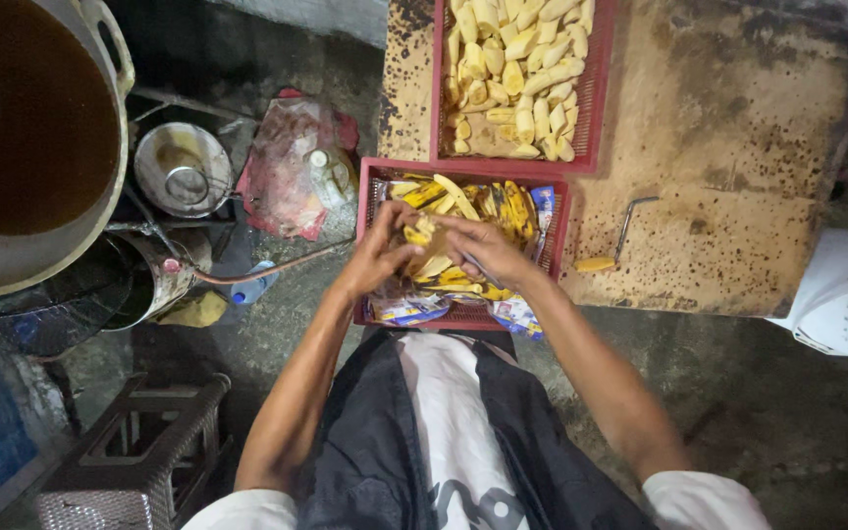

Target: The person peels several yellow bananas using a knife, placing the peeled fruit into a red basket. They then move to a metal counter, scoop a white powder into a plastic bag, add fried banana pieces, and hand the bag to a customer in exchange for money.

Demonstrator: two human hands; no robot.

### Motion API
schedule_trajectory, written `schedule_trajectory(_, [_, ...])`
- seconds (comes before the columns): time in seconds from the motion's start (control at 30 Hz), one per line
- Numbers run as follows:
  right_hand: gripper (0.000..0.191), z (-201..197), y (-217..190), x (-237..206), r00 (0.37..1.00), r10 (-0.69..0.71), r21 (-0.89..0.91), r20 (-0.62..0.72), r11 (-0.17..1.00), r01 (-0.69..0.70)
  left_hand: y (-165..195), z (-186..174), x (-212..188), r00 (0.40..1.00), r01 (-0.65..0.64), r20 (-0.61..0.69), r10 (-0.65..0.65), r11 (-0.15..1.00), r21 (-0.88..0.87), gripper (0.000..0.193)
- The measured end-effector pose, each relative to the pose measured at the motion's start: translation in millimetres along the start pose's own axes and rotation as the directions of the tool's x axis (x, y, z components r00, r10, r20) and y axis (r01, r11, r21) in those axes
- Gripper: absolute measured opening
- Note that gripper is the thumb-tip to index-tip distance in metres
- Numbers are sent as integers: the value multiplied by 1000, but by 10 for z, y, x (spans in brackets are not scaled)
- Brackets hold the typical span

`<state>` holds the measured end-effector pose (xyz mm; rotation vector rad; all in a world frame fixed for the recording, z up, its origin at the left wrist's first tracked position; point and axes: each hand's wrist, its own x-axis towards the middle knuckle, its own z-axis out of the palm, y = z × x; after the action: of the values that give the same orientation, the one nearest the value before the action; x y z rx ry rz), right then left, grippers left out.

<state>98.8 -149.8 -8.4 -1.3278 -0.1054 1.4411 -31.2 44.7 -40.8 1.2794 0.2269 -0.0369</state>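
Both hands work one banana (422, 238) over the near red crate (463, 314): left hand (377, 250) grip wraps it, right hand (488, 250) grip pinches peel. I keep it low so peels drop inside.

Left hand (377, 253) and right hand (488, 250) covering most of banana (422, 236); big pot (26, 147) running off left edge; peeled-banana crate (596, 108) cropping at top.
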Motion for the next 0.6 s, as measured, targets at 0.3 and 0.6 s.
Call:
schedule_trajectory(0.3, [42,160,-427,340,952,-300,-601,-59,772,206,-121,530,-312,822,-120,-238,517,566,816,47])
schedule_trajectory(0.6, [57,407,-528,283,915,-112,-386,-388,921,-52,-35,604,-571,681,251,-702,-210,967,-46,35])
